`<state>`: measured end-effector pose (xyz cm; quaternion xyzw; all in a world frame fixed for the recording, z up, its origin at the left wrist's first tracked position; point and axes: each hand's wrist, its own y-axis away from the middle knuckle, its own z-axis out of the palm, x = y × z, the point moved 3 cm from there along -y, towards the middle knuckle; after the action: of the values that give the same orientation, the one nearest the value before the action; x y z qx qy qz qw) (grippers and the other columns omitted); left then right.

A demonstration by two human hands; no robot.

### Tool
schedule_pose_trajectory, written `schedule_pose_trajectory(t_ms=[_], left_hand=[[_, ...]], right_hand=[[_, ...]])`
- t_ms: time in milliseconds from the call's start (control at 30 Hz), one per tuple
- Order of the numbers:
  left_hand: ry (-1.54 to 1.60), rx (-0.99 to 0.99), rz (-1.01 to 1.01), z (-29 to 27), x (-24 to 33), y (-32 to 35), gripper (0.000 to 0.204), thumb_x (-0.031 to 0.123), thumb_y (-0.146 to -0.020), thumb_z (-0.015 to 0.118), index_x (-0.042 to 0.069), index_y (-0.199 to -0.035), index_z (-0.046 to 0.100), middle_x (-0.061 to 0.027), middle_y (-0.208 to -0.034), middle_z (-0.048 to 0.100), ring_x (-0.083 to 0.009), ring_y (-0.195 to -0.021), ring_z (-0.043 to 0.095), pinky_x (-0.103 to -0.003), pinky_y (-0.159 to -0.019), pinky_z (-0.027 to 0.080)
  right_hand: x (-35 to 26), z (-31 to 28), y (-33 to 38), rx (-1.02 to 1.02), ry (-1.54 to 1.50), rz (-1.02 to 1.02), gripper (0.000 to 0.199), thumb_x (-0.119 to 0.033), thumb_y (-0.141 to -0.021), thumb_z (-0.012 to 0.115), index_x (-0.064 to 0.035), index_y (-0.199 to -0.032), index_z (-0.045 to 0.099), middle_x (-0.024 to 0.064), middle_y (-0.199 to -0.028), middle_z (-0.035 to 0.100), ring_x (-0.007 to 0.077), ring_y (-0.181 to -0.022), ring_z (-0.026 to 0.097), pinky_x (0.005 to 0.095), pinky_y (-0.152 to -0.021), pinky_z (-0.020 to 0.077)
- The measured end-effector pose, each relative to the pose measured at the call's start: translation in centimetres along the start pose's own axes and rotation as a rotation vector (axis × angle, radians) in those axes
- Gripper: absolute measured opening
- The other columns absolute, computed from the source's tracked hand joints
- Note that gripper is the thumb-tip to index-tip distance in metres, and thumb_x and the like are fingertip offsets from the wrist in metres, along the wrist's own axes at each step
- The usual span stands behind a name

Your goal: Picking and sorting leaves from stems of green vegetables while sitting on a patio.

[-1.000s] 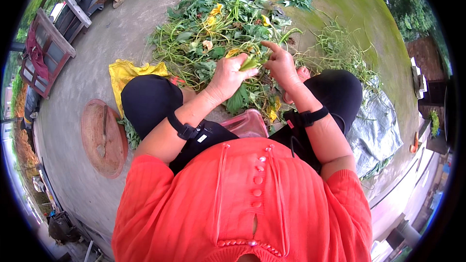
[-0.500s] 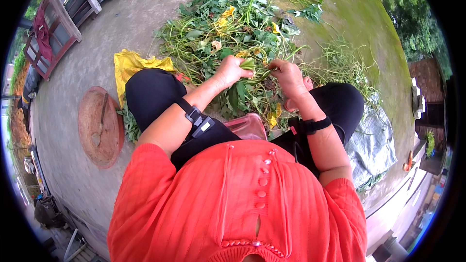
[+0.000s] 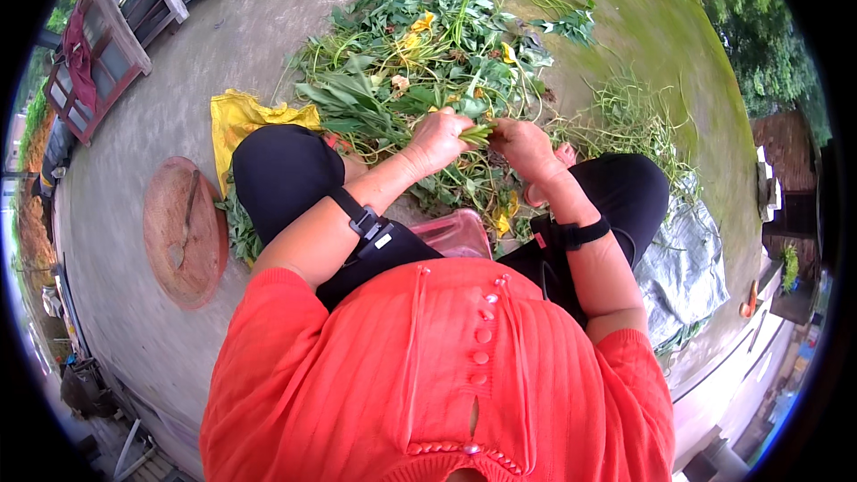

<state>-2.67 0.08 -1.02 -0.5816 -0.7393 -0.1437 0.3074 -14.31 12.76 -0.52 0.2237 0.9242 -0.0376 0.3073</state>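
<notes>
Far left: wooden frame (image 3: pixel 105 80) with dark red cloth (image 3: pixel 76 58) over it, frame edge cut by the fisheye rim. Round reddish basin (image 3: pixel 170 214) on grey concrete floor (image 3: pixel 205 62), stick-like tool (image 3: pixel 189 205) inside. Yellow sack (image 3: pixel 254 113) partly hidden behind left knee. Strap (image 3: pixel 361 221) on left forearm carries a white tag (image 3: pixel 383 240) (print too small to read). Left hand (image 3: pixel 437 138): grip closed around green stalks (image 3: pixel 480 134), leafy ends pointing left over the heap of greens (image 3: pixel 428 49), bare ends toward right hand (image 3: pixel 525 150). Right grip at those ends; fingertips hidden, can't tell if pinching. Pink container (image 3: pixel 453 230) below, part-covered by torso. Right: silvery sheet (image 3: pixel 683 263), floor mossy green beyond.
</notes>
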Motion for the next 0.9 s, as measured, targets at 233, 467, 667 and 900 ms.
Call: schedule_pose_trajectory(t_ms=[233,467,667,900], left_hand=[[0.494,-0.324,-0.378,2.9,-2.1,0.2,0.023,0.015,-0.072,0.076,0.005,-0.09,0.068,-0.0126,-0.068,0.065,-0.0167,-0.06,0.061,-0.032,-0.06,0.048],[0.285,0.025,-0.093,0.5,0.8,-0.4,0.022,0.022,-0.07,0.076,0.005,-0.079,0.066,-0.0134,-0.067,0.063,-0.025,-0.058,0.061,-0.034,-0.059,0.048],[0.195,0.252,0.273,-4.8,3.7,-0.4,0.022,0.023,-0.069,0.076,0.006,-0.071,0.061,-0.0103,-0.066,0.059,-0.0252,-0.061,0.06,-0.038,-0.054,0.045],[-0.29,0.678,-0.063,-26.9,-1.8,4.7,0.024,0.029,-0.079,0.07,0.007,-0.085,0.063,-0.0146,-0.08,0.059,-0.0262,-0.073,0.059,-0.036,-0.063,0.045]], right_hand=[[-0.9,-0.5,0.5,0.118,0.164,0.016,0.013,-0.026,-0.081,0.058,-0.0174,-0.088,0.065,0.0094,-0.079,0.066,0.0314,-0.077,0.064,0.0433,-0.065,0.0491],[-0.8,0.1,0.0,0.249,0.133,0.225,0.02,-0.023,-0.079,0.054,-0.0202,-0.093,0.068,0.0158,-0.079,0.066,0.0352,-0.077,0.063,0.0447,-0.069,0.0488],[4.1,-0.7,-2.1,0.237,0.201,0.447,0.023,-0.023,-0.076,0.057,-0.0136,-0.092,0.071,0.0188,-0.085,0.066,0.037,-0.082,0.063,0.0439,-0.071,0.0484],[7.8,-2.3,-1.5,0.212,-0.417,0.367,0.023,-0.017,-0.084,0.062,0.0024,-0.095,0.065,0.0093,-0.066,0.062,0.0121,-0.037,0.05,0.0251,-0.035,0.0365]])
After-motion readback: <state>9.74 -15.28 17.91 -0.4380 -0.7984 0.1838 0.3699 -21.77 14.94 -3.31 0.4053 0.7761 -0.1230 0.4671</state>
